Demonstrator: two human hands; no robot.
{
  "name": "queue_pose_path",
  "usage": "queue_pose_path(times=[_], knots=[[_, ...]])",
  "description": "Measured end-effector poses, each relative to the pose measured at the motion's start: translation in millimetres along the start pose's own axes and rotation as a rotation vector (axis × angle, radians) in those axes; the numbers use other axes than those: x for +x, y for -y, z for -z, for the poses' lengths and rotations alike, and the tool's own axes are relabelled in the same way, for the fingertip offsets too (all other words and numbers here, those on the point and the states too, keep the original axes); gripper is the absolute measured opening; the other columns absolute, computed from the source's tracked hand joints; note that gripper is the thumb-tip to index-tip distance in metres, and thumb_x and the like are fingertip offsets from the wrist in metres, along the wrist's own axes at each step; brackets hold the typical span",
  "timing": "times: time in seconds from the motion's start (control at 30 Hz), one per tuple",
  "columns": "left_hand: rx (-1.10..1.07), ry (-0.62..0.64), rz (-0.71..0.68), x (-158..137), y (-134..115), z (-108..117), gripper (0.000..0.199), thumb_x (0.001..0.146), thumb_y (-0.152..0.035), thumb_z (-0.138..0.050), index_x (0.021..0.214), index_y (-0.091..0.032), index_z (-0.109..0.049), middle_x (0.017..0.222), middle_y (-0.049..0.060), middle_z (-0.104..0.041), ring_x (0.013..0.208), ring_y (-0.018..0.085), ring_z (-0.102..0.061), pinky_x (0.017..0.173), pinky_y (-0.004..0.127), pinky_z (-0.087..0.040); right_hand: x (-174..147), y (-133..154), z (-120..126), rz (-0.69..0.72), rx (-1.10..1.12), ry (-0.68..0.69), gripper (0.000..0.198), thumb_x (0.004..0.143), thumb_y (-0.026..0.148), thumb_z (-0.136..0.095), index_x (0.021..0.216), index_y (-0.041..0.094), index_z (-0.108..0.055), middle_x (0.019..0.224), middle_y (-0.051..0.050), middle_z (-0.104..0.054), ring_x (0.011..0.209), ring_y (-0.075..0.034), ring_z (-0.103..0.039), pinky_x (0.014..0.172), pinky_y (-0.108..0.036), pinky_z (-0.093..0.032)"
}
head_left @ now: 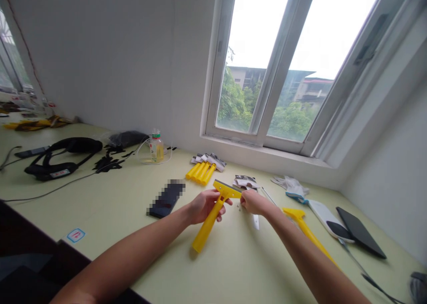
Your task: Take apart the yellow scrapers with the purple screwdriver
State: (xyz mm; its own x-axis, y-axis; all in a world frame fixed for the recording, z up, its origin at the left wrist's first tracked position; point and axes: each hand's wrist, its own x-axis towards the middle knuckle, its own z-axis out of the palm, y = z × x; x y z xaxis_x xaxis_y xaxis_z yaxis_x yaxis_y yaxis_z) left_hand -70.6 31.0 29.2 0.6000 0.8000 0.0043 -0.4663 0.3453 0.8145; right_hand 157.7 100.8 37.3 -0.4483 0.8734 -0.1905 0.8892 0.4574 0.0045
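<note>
A yellow scraper (208, 224) is tilted above the table, its handle pointing down toward me and its wide head at the top. My left hand (203, 206) is closed round its neck from the left. At the right end of the head, where a thin grey strip runs along the edge, the fingers of my right hand (253, 201) are closed; their tips are partly hidden. Small screws (238, 207) lie on the table between the hands. Beneath my right hand is a flat whitish strip (255, 222). Another yellow scraper (310, 230) lies right of my right forearm.
Several yellow handles (201, 172) with grey packaging lie toward the window, near printed cards (246, 182). A black phone (167, 199) lies left; a bottle (156, 148) and headset (63, 157) stand farther left. Gloves (292, 185), a white device (328, 219) and a dark tablet (361, 232) are right.
</note>
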Motion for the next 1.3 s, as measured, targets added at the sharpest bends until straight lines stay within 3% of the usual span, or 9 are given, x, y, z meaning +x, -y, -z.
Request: queue_pose_path(times=[0.1,0.27,0.47,0.53,0.63,0.7,0.83,1.03,1.3], knots=[[-0.016,0.029,0.002,0.0,2.2,1.3,0.026,0.080,-0.031,-0.059,0.103,-0.016,-0.060,0.107,0.013,-0.064,0.062,0.014,-0.058,0.053,0.027,-0.047,2.0,-3.7,-0.1,-0.012,-0.018,0.062,0.024,0.094,0.038,-0.056,0.097,0.015,-0.065,0.096,-0.004,-0.067,0.084,-0.015,-0.063,0.078,-0.035,-0.053],[-0.022,0.037,0.010,-0.2,4.3,1.8,0.026,0.080,-0.028,-0.058,0.103,-0.016,-0.061,0.107,0.013,-0.064,0.063,0.015,-0.058,0.051,0.027,-0.048,1.5,-7.6,-0.2,-0.009,0.023,0.089,0.025,0.093,0.038,-0.057,0.100,0.015,-0.064,0.097,-0.004,-0.066,0.083,-0.015,-0.063,0.076,-0.034,-0.054],[0.016,0.028,-0.022,-3.2,1.0,-8.3,0.027,0.083,-0.030,-0.060,0.107,-0.017,-0.058,0.113,0.015,-0.062,0.069,0.016,-0.062,0.054,0.026,-0.049,-10.1,-13.3,0.4,0.057,0.183,-0.077,0.013,0.082,0.022,-0.060,0.072,0.016,-0.063,0.076,-0.007,-0.065,0.071,-0.016,-0.058,0.064,-0.028,-0.044],[0.064,0.023,-0.084,-5.0,-1.1,-13.9,0.035,0.082,-0.028,-0.067,0.113,-0.020,-0.052,0.112,0.012,-0.061,0.074,0.017,-0.064,0.058,0.028,-0.051,-20.1,-21.0,6.4,0.086,0.275,-0.151,0.009,0.083,0.023,-0.058,0.083,0.018,-0.065,0.080,-0.005,-0.067,0.072,-0.016,-0.059,0.064,-0.027,-0.044],[0.145,-0.016,-0.131,-7.5,-2.9,-22.0,0.050,0.073,-0.024,-0.079,0.111,-0.024,-0.045,0.105,0.005,-0.058,0.074,0.019,-0.067,0.057,0.030,-0.053,-40.6,-33.6,20.8,0.130,0.420,-0.264,0.024,0.090,0.032,-0.049,0.105,0.019,-0.063,0.092,-0.006,-0.070,0.080,-0.017,-0.062,0.071,-0.028,-0.048],[0.212,-0.046,-0.111,-8.4,-2.2,-26.1,0.054,0.068,-0.022,-0.082,0.107,-0.022,-0.046,0.101,0.003,-0.056,0.072,0.018,-0.065,0.053,0.028,-0.054,-55.4,-36.3,31.1,0.169,0.577,-0.341,0.031,0.092,0.041,-0.049,0.107,0.017,-0.063,0.094,-0.007,-0.070,0.082,-0.018,-0.064,0.076,-0.031,-0.050],[0.388,-0.071,-0.072,-8.5,4.7,-31.2,0.057,0.069,-0.028,-0.082,0.114,-0.020,-0.049,0.101,0.005,-0.054,0.075,0.016,-0.061,0.050,0.029,-0.057,-77.9,-15.8,45.0,0.254,0.833,-0.437,0.027,0.086,0.043,-0.061,0.093,0.018,-0.069,0.083,-0.006,-0.070,0.076,-0.018,-0.064,0.075,-0.032,-0.050],[0.518,-0.039,-0.062,-9.9,17.0,-36.7,0.050,0.071,-0.035,-0.080,0.108,-0.018,-0.050,0.096,0.004,-0.053,0.080,0.019,-0.061,0.046,0.029,-0.059,-79.8,32.1,41.2,0.347,0.622,-0.540,0.014,0.088,0.029,-0.061,0.082,0.021,-0.071,0.081,-0.003,-0.065,0.072,-0.014,-0.056,0.068,-0.028,-0.045],[0.526,-0.020,-0.041,-8.7,24.0,-35.7,0.052,0.070,-0.031,-0.080,0.110,-0.018,-0.049,0.102,0.008,-0.055,0.083,0.022,-0.063,0.044,0.029,-0.059,-70.1,37.7,25.7,0.283,0.647,-0.472,0.009,0.084,0.022,-0.062,0.080,0.020,-0.069,0.078,-0.002,-0.060,0.071,-0.013,-0.054,0.066,-0.027,-0.043]])
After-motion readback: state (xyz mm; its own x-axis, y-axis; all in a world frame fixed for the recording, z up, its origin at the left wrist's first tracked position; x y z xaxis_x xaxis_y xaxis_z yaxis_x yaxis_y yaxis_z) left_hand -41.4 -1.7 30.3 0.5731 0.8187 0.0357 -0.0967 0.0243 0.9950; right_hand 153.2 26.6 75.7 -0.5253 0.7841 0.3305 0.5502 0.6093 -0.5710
